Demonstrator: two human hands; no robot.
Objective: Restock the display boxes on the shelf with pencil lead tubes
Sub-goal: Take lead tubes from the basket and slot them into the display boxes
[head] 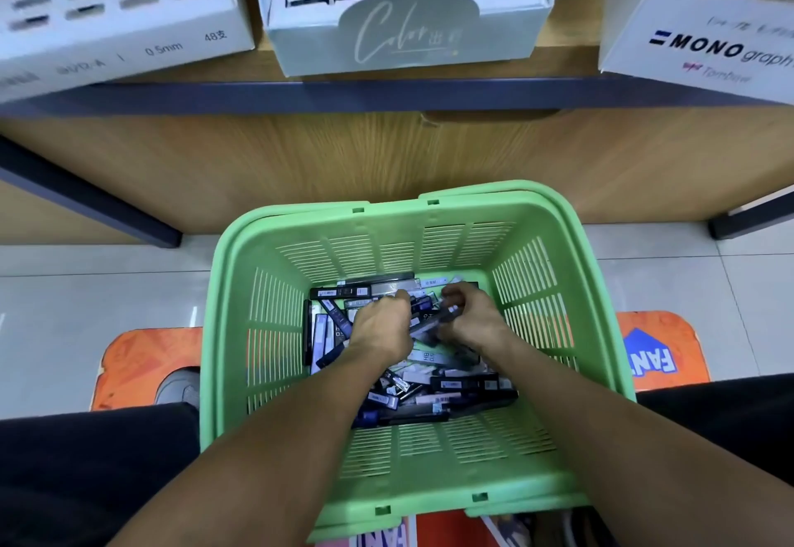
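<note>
A green plastic basket stands on the floor below me, its bottom covered with several pencil lead tubes in black, white and grey. Both my hands are down inside it. My right hand grips a bunch of dark tubes that stick out toward the left. My left hand is curled over the pile, its fingertips pinching at tubes beside the right hand's bunch. On the wooden shelf above stand three display boxes: a white 0.5mm box, a pale "Color" box and a MONO graph box.
The shelf's dark front edge runs across above the basket. An orange mat lies under the basket on the tiled floor. My dark-trousered knees flank the basket, with a grey shoe at left.
</note>
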